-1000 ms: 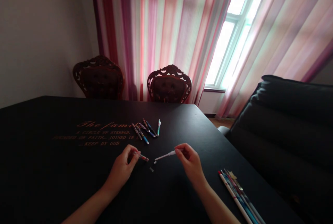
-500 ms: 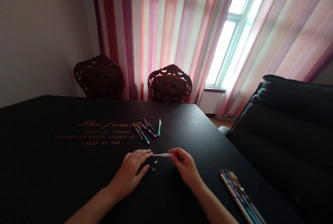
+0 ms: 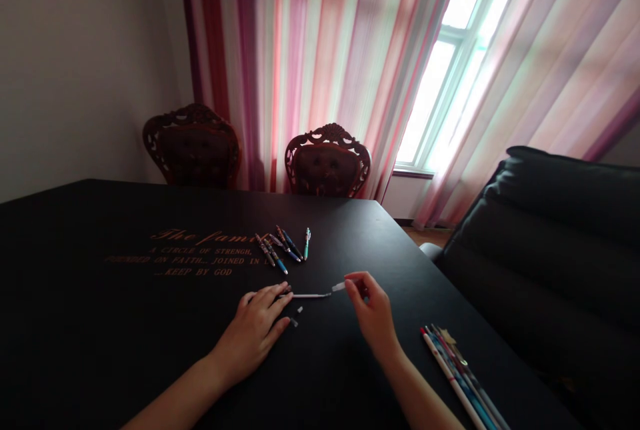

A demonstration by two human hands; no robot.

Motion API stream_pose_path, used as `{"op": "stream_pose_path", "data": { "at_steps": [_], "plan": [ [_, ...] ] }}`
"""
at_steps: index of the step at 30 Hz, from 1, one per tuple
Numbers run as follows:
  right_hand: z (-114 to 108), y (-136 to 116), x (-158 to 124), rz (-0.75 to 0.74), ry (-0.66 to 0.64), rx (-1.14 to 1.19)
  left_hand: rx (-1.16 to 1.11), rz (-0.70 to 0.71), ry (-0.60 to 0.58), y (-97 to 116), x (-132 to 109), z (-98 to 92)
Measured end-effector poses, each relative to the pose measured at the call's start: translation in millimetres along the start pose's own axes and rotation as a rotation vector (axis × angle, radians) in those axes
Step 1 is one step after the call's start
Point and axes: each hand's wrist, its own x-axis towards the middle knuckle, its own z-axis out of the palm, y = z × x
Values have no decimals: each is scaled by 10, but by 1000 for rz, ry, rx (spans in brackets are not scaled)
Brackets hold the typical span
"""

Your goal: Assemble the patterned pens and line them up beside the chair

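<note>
The left hand lies palm-down, its grip spread, fingertips over one end of a slim white stick on the dark tabletop. The right hand's grip pinches a pale piece just beyond the other end.

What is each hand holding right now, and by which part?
The right hand pinches a whitish piece by its right end; the left hand covers the left part of a white rod, grip unclear.

Bare forearms taper to narrow wrists and bare, slender-fingered hands.
</note>
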Motion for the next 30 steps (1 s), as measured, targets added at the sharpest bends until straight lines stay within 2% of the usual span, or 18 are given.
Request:
{"op": "stream_pose_path", "data": {
  "at_steps": [7, 13, 18, 23, 27, 30],
  "plan": [
    [72, -9, -48, -103, -251, -81, -75, 7, 17, 20, 4, -33],
    [56, 28, -37, -137, -344, -165, -68, -63, 53, 29, 9, -19],
    [91, 179, -15, -128, -279, -219, -82, -133, 115, 35, 16, -30],
    [175, 301, 18, -95, -240, -248, -139, -119, 118, 66, 37, -72],
    [213, 249, 45, -87, -231, -278, -181, -129, 133, 73, 64, -88],
    [217, 119, 23, -141, -225, -231, -229, -137, 151, 64, 77, -90]
  ]
}}
